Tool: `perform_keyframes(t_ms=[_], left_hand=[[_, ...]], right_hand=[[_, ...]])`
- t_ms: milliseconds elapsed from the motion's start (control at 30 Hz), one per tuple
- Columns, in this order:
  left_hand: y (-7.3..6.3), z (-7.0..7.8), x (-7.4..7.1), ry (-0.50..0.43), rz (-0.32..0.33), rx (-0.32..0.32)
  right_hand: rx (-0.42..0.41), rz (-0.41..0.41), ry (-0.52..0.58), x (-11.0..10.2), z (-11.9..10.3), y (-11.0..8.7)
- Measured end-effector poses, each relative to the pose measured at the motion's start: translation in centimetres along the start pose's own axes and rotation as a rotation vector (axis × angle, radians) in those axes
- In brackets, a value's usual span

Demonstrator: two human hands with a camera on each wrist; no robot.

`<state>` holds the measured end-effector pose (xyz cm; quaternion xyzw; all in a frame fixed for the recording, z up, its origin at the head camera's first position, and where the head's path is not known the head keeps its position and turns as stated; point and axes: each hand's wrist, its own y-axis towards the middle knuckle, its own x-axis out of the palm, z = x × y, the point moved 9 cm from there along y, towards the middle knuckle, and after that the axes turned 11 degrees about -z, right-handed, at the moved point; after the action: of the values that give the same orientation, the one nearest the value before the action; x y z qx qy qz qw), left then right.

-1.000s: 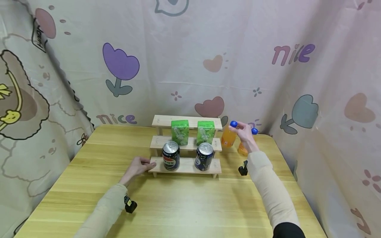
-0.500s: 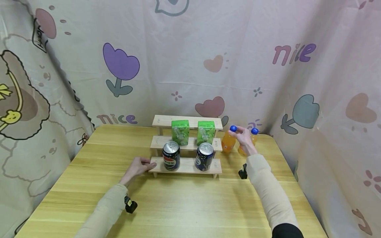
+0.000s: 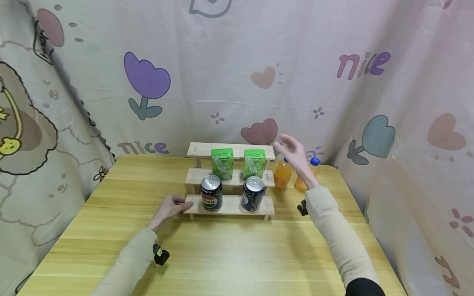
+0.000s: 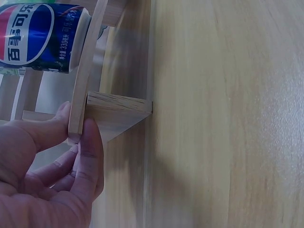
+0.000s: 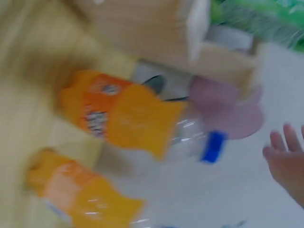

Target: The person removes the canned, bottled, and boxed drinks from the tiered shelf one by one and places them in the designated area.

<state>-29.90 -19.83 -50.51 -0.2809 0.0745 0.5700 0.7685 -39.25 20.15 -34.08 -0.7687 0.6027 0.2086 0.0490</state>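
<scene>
- Left hand (image 3: 169, 209) is pinching the left end of the pale wooden shelf (image 3: 232, 204), maybe keeping it still.
- Right hand (image 3: 294, 154) is holding nothing near two orange plastic bottles (image 3: 282, 176), right of the shelf.
- Round dark metal cans (image 3: 212, 195) are sitting one step below boxy green cartons (image 3: 222, 164) on the shelf, maybe so all are showing.

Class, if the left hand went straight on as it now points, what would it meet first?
The left hand pinches the bottom shelf; going on, it would probably first meet the wooden leg beneath; depth is unclear.
</scene>
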Motion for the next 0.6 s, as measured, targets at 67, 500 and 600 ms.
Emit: perform_keyframes(t_ms=[67, 500, 600], left_hand=[[0.0, 0.0, 0.0, 0.006, -0.001, -0.004], [0.0, 0.2, 0.0, 0.009, 0.001, 0.008], [0.0, 0.2, 0.0, 0.009, 0.003, 0.014]], right_hand=[[-0.052, -0.089, -0.073, 1.5, -1.6, 0.1], [-0.106, -0.276, -0.358, 6.4, -3.8, 0.0], [-0.104, -0.276, -0.365, 6.6, -3.8, 0.1]])
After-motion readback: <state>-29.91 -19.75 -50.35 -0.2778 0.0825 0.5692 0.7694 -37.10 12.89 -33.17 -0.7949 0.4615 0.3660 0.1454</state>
